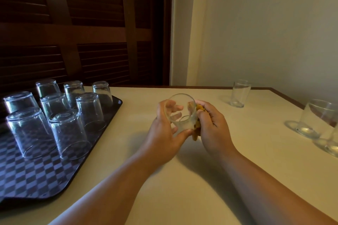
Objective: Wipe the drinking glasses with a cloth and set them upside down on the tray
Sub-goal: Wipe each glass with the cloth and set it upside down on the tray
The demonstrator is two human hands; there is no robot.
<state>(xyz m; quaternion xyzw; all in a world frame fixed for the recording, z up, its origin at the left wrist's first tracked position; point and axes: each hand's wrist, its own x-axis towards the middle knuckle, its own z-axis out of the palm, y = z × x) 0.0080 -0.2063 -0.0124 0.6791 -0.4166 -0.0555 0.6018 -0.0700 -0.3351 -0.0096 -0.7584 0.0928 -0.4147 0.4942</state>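
The left hand point(162, 133) grips the glass point(180, 115), the right hand point(214, 129) clutching the cloth point(196, 133) against its side.

- Left side of the table point(256, 133), there's the tray point(36, 179), running from the near edge to the far one.
- On the tray, eight upturned glasses point(67, 131): three along the far row, three in the middle row, two in the nearest.
- Centre of the table, above its top, the left hand point(164, 133) grips a glass point(180, 113) from the left.
- Right against that glass, the cloth point(196, 133), pinched in the right hand point(214, 129) on its right.
- Far right, one upright glass point(239, 96) on the table, well apart from the hands.
- Nearer, at the right edge, two more glasses point(318, 117) just beside each other.
- Behind the tray, a shuttered door point(91, 42); to its right, the wall point(265, 33).
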